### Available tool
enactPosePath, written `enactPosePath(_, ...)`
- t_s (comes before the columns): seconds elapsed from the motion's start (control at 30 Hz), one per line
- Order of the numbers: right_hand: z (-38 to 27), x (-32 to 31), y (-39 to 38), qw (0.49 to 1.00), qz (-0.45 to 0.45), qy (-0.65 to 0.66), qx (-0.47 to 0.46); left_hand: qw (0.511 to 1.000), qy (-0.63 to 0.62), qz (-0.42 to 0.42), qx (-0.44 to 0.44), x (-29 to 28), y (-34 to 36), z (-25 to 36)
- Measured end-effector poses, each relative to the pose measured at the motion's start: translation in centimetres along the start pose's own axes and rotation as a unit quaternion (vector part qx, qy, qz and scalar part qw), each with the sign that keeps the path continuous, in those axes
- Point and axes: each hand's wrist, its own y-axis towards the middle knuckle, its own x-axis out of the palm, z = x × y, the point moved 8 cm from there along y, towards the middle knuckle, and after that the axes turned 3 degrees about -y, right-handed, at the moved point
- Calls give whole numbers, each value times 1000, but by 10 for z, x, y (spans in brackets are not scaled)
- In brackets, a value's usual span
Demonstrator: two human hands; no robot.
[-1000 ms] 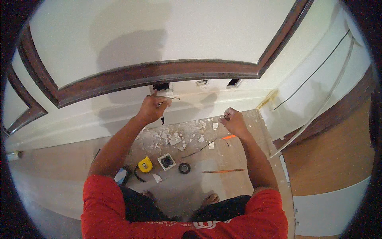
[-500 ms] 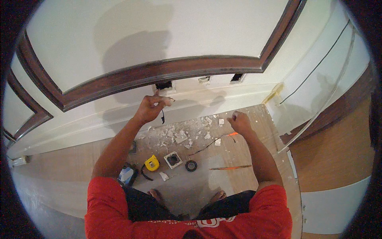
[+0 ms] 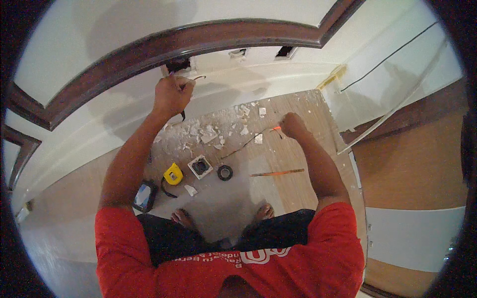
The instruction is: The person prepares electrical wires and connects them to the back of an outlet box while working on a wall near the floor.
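My left hand [image 3: 171,94] is closed in a pinch at the wall, just below the leftmost square cut-out [image 3: 178,64]. Its fingers grip a thin wire [image 3: 198,78], whose bare-looking end pokes out to the right. A short dark strip [image 3: 183,115] hangs beneath the wrist. Over the floor to the right, my right hand [image 3: 294,124] is curled into a fist. Anything inside it is hidden. Close to its knuckles lies an orange-ended piece [image 3: 277,128] with a thin dark wire [image 3: 243,147] trailing left.
Broken plaster chips [image 3: 206,131] litter the floor along the baseboard. Nearer lie a yellow tape measure [image 3: 173,174], a square white box [image 3: 200,167], a black tape roll [image 3: 225,173], a dark case [image 3: 144,195] and a thin orange-and-dark stick [image 3: 277,173]. Two more cut-outs [image 3: 285,51] pierce the wall.
The whole view has shifted, so the wall and floor things sit higher and further left. My left hand has turned, and the pale piece at its fingertips is now hidden. My right hand stays closed.
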Motion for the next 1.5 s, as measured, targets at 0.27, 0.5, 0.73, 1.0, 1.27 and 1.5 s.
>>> enactPosePath(0.27, 60, 46, -47, 960, -94, 114, 239, 999, -16, -2, -43, 4, 2, 5)
enactPosePath(0.5, 42, 73, -53, 971, -139, 90, 174, 998, -52, 24, 34, -4, -9, 6)
enactPosePath(0.73, 45, 91, -46, 953, -211, 92, 195, 999, -5, -35, 30, -3, -6, 10)
enactPosePath(1.0, 50, 92, -44, 969, -132, 92, 189, 995, -62, -76, -14, -2, -6, -3)
enactPosePath(1.27, 68, 104, -47, 937, -240, 79, 240, 991, -79, -99, -31, -17, -4, 5)
enactPosePath(1.5, 56, 94, -25, 949, -148, 136, 245, 998, -27, -50, 29, -29, 2, 15)
